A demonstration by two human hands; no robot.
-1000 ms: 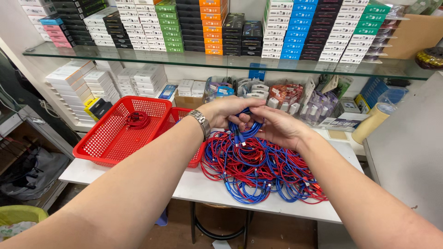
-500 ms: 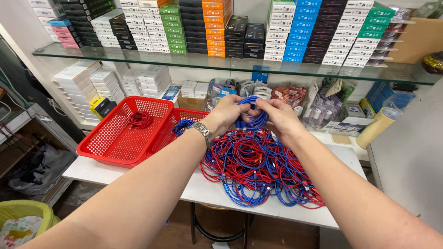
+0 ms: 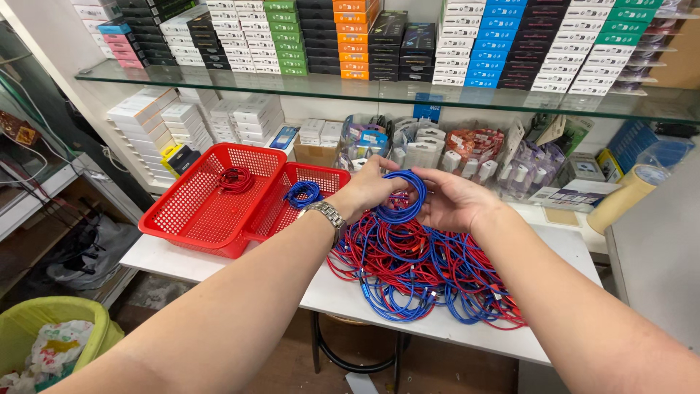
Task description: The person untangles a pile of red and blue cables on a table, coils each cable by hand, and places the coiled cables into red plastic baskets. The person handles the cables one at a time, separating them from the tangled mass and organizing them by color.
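- Head view: left hand point(image 3: 368, 191) and right hand point(image 3: 453, 201) are clamped together on a blue coil point(image 3: 399, 198), held above the cable pile point(image 3: 423, 270) on the surface point(image 3: 182, 257).
- Done so far: one red coil point(image 3: 235, 179) lies in the big tray point(image 3: 186, 219), one blue bundle point(image 3: 302, 194) in the small tray point(image 3: 321, 175); most of the pile looks unsorted.
- Against the earlier frame: the coil looks rounder and tidier, the hands slightly higher.

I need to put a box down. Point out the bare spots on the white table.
Bare strips of white table: the front edge before the large red basket, and the right end past the red and blue cable pile. The back, by the packaged goods, is crowded.
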